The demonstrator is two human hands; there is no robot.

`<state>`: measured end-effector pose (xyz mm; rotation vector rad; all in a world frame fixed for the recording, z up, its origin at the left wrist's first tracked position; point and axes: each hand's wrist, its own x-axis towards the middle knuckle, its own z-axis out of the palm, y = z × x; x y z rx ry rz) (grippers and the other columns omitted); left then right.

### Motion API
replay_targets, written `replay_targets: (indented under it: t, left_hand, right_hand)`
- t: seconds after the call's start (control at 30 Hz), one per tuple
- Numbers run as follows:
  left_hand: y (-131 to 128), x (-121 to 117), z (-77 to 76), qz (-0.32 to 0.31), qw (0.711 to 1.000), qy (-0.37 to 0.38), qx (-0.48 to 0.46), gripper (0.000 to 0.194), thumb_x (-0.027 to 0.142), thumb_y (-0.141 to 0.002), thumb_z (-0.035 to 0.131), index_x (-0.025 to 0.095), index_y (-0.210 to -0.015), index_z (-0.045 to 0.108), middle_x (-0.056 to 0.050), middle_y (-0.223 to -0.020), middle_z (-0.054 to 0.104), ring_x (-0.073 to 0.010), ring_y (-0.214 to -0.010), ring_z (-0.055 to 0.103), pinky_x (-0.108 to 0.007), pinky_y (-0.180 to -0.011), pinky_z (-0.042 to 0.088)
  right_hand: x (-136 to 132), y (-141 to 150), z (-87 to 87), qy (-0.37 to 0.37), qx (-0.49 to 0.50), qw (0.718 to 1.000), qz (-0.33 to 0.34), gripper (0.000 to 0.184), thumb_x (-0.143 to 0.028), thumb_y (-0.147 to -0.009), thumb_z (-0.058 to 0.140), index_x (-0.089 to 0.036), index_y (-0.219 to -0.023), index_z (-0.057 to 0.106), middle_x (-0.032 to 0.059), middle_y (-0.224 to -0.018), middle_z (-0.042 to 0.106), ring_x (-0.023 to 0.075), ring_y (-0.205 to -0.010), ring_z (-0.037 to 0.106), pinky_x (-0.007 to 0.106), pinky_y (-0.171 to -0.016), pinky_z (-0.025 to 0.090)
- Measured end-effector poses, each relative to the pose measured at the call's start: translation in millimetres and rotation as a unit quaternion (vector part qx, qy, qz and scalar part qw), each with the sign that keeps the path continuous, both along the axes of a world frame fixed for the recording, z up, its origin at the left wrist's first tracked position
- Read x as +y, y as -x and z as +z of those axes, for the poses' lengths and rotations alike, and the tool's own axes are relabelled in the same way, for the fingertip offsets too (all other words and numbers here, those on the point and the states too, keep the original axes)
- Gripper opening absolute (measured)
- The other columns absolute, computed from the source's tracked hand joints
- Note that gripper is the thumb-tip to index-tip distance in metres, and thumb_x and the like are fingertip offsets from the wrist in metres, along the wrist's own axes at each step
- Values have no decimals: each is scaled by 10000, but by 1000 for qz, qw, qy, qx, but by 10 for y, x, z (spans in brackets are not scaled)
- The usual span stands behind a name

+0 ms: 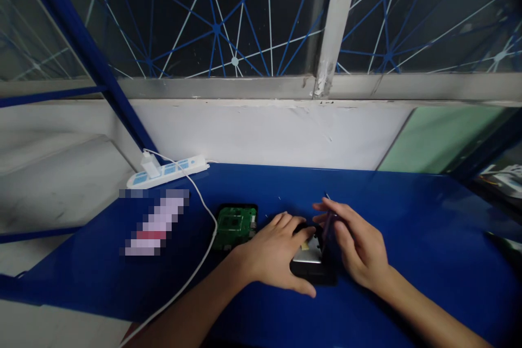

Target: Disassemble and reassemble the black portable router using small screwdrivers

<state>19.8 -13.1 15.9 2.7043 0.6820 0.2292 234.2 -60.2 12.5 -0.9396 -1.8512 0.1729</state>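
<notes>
A small black device with a silver metal top (309, 261) lies on the blue table (408, 228). My left hand (277, 253) is laid over its left side, thumb along the near edge, fingers curled on top, gripping it. My right hand (354, 242) hovers at its right side and pinches a thin dark tool (329, 212) whose tip points up and away. A green circuit board in a black shell (235, 227) rests just left of my left hand.
A white power strip (167, 171) with a charger plugged in sits at the back left; its white cable (204, 250) runs down across the table towards me. A blurred-out object (155, 223) lies at the left. A white wall and window grille rise behind.
</notes>
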Motion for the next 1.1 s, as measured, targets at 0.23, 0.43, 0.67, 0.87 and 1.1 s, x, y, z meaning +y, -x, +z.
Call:
replay_targets:
  t: [0.23,0.43,0.67,0.87,1.1]
  left_hand:
    - [7,1,-51,9,1000,-2,0,1005,797,-697,667,226,-1476,385,-151,-1475,447,-395,-1383,374,-557,-1184,235]
    - [6,1,-59,10,1000,1,13,1024,812,-700,647,210,-1483,378,-161,-1485,440,-408,-1416,335,-568,-1190,222]
    - [5,3,-49,9,1000,7,9,1032,816,-707,641,177,-1479,392,-177,-1499,429,-419,-1428,315,-566,-1197,210]
    - [7,3,-89,16,1000,19,8,1047,827,-688,646,198,-1482,381,-183,-1510,421,-440,-1435,300,-595,-1175,224]
    - [13,15,-70,9,1000,16,-1,1064,838,-689,635,179,-1486,383,-181,-1488,442,-433,-1405,341,-585,-1180,223]
  right_hand:
    - [16,52,70,-41,0,999,-17,500,-106,-918,591,-253,-1389,515,45,-954,683,159,-806,665,294,-714,563]
    - [22,15,28,-52,3,999,5,362,-157,-933,562,-223,-1288,579,69,-964,647,198,-878,649,352,-748,559]
    - [17,42,74,-37,-6,999,0,525,-61,-940,510,-239,-1433,483,83,-1087,685,174,-916,687,308,-766,570]
    - [31,39,54,-76,6,997,-13,371,-124,-880,649,-238,-1231,606,46,-885,621,194,-798,630,345,-682,548]
    - [18,6,33,-6,15,1000,-1,400,-98,-985,421,-230,-1347,529,83,-1063,683,165,-872,683,308,-742,568]
